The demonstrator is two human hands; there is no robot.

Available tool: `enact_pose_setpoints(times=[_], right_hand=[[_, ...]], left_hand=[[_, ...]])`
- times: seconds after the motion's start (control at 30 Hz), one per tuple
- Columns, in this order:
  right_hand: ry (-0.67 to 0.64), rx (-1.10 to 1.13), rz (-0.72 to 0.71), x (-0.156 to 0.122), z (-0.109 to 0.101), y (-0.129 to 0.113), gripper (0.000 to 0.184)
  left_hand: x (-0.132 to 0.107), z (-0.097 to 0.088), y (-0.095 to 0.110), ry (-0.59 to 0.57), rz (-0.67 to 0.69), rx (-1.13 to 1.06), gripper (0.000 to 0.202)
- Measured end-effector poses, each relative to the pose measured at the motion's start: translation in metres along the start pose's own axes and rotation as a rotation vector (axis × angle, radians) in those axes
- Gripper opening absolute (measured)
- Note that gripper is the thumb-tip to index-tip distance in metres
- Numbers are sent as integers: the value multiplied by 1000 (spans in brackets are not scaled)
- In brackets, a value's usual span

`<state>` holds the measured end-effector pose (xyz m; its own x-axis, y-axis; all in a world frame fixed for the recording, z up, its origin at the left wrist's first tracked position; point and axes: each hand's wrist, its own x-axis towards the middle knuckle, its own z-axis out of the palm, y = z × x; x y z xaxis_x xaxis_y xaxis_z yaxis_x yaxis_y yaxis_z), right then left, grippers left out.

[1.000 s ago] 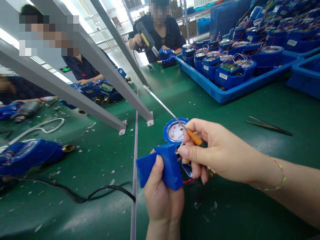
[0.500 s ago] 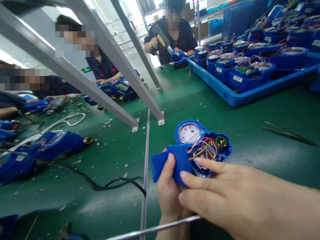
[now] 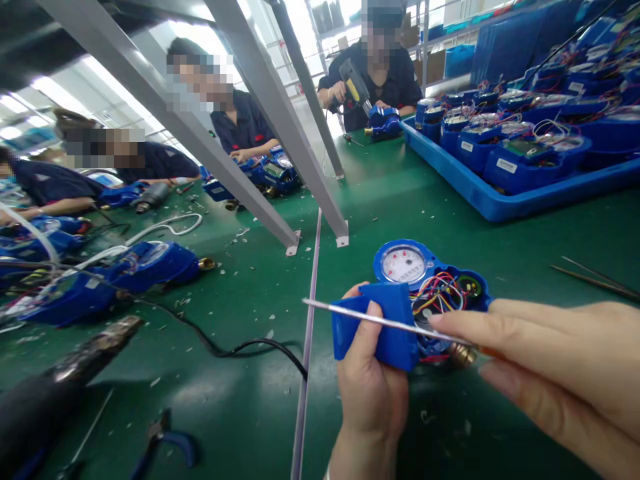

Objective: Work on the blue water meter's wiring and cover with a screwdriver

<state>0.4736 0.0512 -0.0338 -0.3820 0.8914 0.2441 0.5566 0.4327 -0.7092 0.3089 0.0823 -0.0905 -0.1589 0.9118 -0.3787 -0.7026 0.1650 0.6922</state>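
My left hand (image 3: pixel 371 383) is wrapped round a blue water meter (image 3: pixel 429 255), its thumb pressed on a flat blue cover (image 3: pixel 397 298). The cover partly overlies the meter's open housing, where red, yellow and white wires (image 3: pixel 443 288) are bunched. The round dial faces up beyond the cover. My right hand (image 3: pixel 555 363) holds a screwdriver (image 3: pixel 350 312) whose thin metal shaft points left, passing over my left thumb and the cover. Most of its handle is hidden in the fingers; a bit of orange shows. A brass fitting (image 3: pixel 465 355) sticks out beneath the meter.
A blue tray (image 3: pixel 493 207) of wired meters stands at the back right. Tweezers (image 3: pixel 600 281) lie at right. Left are pliers (image 3: pixel 167 437), a dark heat tool (image 3: pixel 75 373), a black cable (image 3: pixel 215 350) and meters. Slanted metal posts (image 3: pixel 273 120) rise ahead; co-workers sit beyond.
My right hand has drawn back to the right from the cover, and the screwdriver shaft has swung up across it. The view has shifted left, bringing pliers and the heat tool into sight.
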Motion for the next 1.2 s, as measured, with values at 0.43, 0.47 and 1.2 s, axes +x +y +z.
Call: enact_pose_setpoints(times=[0.43,0.47,1.2], right_hand=[[-33,185,-79,41,11,4,18],[-26,134,-55,41,12,4,15],[139,123,304,45,19,8,6]], left_hand=[[-4,-12,17,-171,841,999,12],[-5,-9,18,-138,903,1049,11],[-6,-18,24,133,1395,1656,29]])
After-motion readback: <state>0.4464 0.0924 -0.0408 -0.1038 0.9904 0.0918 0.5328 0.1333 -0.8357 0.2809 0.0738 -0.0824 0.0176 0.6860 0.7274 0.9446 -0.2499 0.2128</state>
